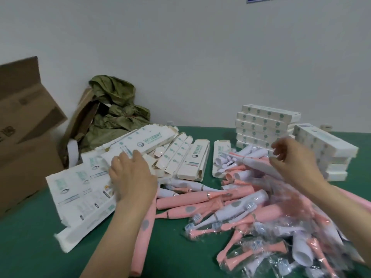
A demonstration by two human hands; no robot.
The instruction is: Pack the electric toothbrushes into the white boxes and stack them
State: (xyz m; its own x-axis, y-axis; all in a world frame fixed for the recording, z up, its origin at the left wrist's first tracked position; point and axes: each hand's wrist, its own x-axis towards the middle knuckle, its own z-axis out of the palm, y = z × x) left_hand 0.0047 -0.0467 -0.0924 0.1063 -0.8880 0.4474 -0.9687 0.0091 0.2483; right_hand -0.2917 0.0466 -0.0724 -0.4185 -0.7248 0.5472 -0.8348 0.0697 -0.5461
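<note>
A white toothbrush (pixel 259 164) hangs over the heap of toothbrushes (pixel 230 199), too many to count, at four o'clock, gripped by the right hand (pixel 293 159). The left hand (pixel 130 175) lies flat-fingered on unfolded boxes (pixel 80 189) at ten o'clock. At two o'clock stand a six-box stack (pixel 265 125) and a four-box stack (pixel 321 139).

Left hand (pixel 130 173) flat, palm down; right hand (pixel 291 159) curled round a toothbrush (pixel 259 165)

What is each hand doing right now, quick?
Left hand: open, fingers resting on the flat white boxes.
Right hand: closed, holding a pink-and-white toothbrush.
</note>
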